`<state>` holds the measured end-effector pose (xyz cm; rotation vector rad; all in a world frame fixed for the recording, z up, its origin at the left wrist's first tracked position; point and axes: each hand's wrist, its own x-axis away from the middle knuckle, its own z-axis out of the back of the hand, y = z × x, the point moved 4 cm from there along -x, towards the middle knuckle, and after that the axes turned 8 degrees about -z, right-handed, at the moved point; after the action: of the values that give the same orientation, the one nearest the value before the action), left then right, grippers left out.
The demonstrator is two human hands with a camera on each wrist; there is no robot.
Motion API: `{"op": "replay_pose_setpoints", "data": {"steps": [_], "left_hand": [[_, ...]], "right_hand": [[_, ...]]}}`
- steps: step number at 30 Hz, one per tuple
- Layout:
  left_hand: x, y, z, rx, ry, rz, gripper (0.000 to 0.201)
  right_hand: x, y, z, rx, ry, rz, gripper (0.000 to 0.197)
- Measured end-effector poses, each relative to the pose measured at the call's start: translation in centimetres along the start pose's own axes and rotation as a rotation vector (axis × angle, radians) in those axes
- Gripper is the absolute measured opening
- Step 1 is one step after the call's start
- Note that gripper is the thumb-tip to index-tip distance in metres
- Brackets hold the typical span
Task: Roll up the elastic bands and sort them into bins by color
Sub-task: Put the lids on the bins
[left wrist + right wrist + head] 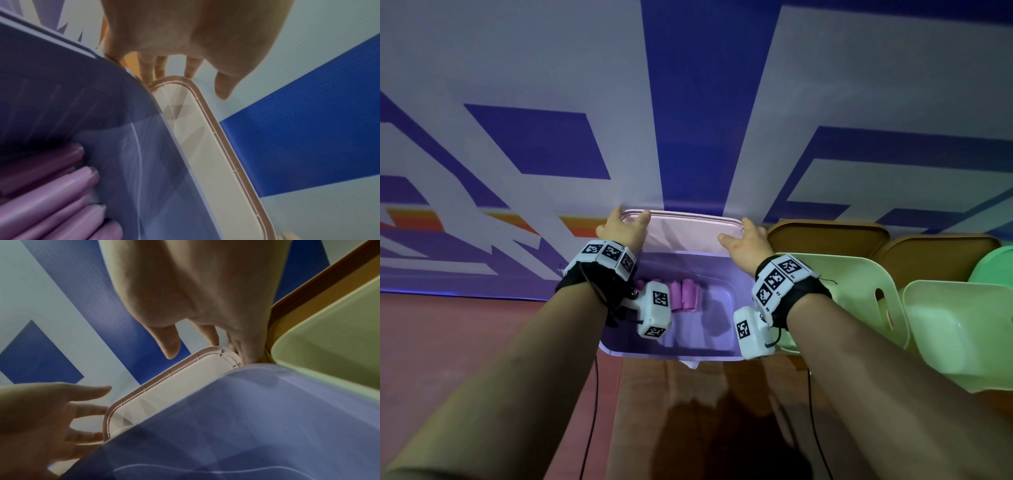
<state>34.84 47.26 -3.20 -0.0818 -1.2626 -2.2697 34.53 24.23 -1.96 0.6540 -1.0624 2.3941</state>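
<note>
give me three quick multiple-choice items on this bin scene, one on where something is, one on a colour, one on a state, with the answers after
1. Where does the pale pink lid stand?
A. behind the purple bin, against the wall
B. flat on the floor in front of the bin
C. inside a green bin

2. What colour are the rolled bands in the bin that the hands reach over?
A. green
B. purple-pink
C. orange

3. What is the state of that bin?
A. closed by its lid
B. open, with rolls inside
C. tipped upside down

Answers:
1. A: in the head view the lid rises behind the bin's far rim, with the left hand and right hand at its upper corners.
2. B: the rolls on the bin floor are purple-pink in the head and left wrist views.
3. B: the bin's inside and the rolls in it show from above.
</note>
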Motion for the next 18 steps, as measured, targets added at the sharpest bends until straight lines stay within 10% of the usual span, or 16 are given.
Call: {"op": "replay_pose_setpoints", "data": {"steps": [13, 18], "left_hand": [[0.8, -1.2, 0.5, 0.054, 0.008, 0.065, 0.044], [2.0, -0.7, 0.7, 0.076, 0.035, 0.036, 0.024]], "right_hand": [[0.1, 0.5, 1.1, -0.02, 0.081, -0.014, 0.032], [0.6, 0.7, 1.4, -0.051, 0.133, -0.031, 0.05]]}}
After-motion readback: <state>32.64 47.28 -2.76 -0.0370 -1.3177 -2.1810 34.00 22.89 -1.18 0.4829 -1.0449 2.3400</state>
